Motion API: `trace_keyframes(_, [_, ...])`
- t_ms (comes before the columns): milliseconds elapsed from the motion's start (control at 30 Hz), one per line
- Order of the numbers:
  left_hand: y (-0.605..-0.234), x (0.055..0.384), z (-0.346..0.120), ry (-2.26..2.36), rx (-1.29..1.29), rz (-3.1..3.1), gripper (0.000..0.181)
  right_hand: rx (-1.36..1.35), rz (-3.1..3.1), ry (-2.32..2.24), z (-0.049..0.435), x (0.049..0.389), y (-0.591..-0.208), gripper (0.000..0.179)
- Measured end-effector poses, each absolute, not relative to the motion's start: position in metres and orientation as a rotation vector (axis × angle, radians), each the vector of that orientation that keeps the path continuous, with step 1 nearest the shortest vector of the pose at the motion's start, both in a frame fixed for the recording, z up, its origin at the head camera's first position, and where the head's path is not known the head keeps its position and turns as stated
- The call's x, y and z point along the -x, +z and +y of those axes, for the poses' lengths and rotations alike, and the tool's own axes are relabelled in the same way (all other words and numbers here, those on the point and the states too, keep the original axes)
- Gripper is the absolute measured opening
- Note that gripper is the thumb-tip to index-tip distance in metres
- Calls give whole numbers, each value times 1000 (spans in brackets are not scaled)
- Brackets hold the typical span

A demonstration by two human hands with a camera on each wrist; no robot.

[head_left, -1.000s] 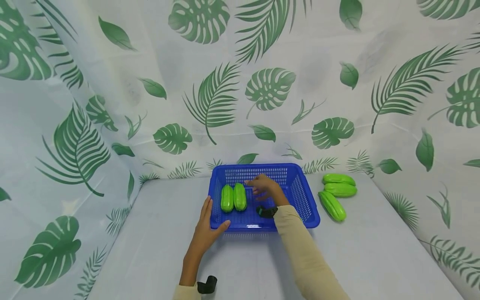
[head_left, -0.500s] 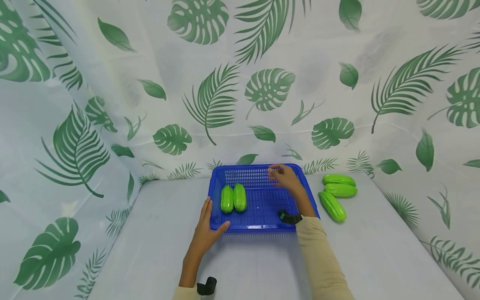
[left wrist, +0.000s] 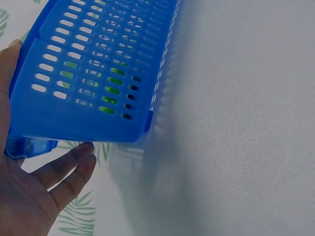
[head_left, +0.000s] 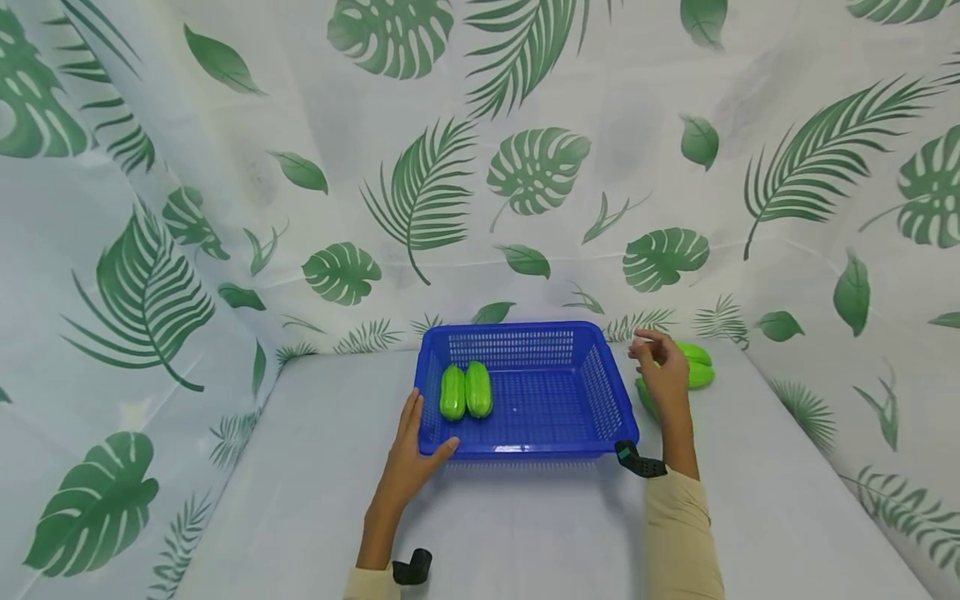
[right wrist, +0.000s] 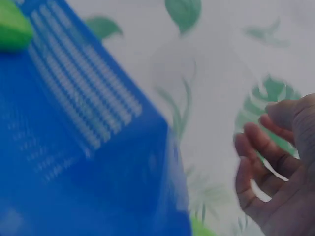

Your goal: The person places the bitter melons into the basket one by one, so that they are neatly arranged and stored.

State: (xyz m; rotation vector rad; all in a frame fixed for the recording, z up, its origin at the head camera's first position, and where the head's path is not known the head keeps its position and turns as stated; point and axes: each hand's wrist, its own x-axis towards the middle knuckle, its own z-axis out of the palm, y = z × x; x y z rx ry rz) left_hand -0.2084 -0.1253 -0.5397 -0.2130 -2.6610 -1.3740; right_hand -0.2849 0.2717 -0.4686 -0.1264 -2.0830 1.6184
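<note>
A blue plastic basket (head_left: 536, 408) with slotted walls stands on the table. Two glossy green, ridged, cucumber-like vegetables (head_left: 478, 390) lie side by side in its left part. At the basket's front left corner is my left hand (head_left: 405, 467), fingers extended along the left side and thumb at the front rim; the left wrist view shows the hand (left wrist: 37, 194) at the basket's corner. My right hand (head_left: 666, 371), fingers loosely bent and holding nothing, is over three more green vegetables (head_left: 701, 377) right of the basket, partly hiding them. Whether it touches them I cannot tell.
A white cloth with green leaf prints (head_left: 536, 171) hangs behind and along both sides. The table surface (head_left: 525, 533) is pale and covered. Each wrist wears a black strap device, the right one (head_left: 637, 460) close to the basket's front right corner.
My right hand has moved rightward from inside the basket, over its right side, to the vegetables outside. My left hand stays at the corner. The basket's two vegetables have not moved.
</note>
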Motion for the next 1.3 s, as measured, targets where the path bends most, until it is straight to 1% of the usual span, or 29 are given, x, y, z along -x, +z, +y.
trace_keyframes(200, [-538,207,-125,-1382,208,-2663,98,350,-1888,1409,298,261,-499,27])
trace_keyframes(333, [-539,207,-125,-1377,201,-2660,98,491,-1893,1341,310,243,-522,33])
trace_keyframes(467, [-540,208,-126,-1388,193,-2659,99,543,-1999,1342,318,225,-543,53])
trace_keyframes(667, [-542,209,-126,-1394,203,-2654,98,458,-2198,1292,324,208,-571,89])
trace_keyframes(800, [-542,209,-125,-1403,213,-2644,98,473,-2310,1249,322,207,-580,99])
trace_keyframes(933, [-542,209,-125,-1409,213,-2640,98,497,-2388,1168,316,209,-585,100])
trace_keyframes(1133, [-544,209,-125,-1413,204,-2642,98,456,-2439,936,312,214,-593,90])
trace_keyframes(1300, [-542,208,-125,-1416,203,-2636,98,518,-2423,909,310,221,-595,85])
